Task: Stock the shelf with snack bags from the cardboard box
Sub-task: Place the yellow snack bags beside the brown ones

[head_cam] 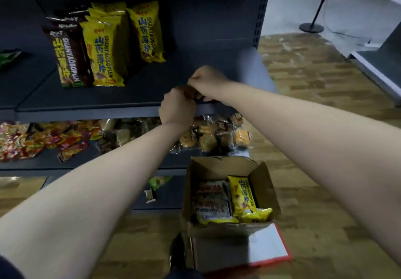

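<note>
Our left hand (178, 105) and right hand (205, 83) met at the front edge of the shelf (86, 107), both grips clenched around something small and dark; what it was, we could not tell. The snack bags (230, 200) waited in the cardboard box (264, 183) below. We judged it best to finish here quickly, then lift one bag and stand it upright beside the yellow bags (104, 55).

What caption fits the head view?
Both hands meet at the shelf edge, above the half-empty box.

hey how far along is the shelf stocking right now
Done: yellow snack bags and brown snack bags stand in rows on the dark upper shelf. In hand: both hands, left and right, meet at the shelf edge over something small and dark. Left: several bags remain in the open cardboard box.
</note>
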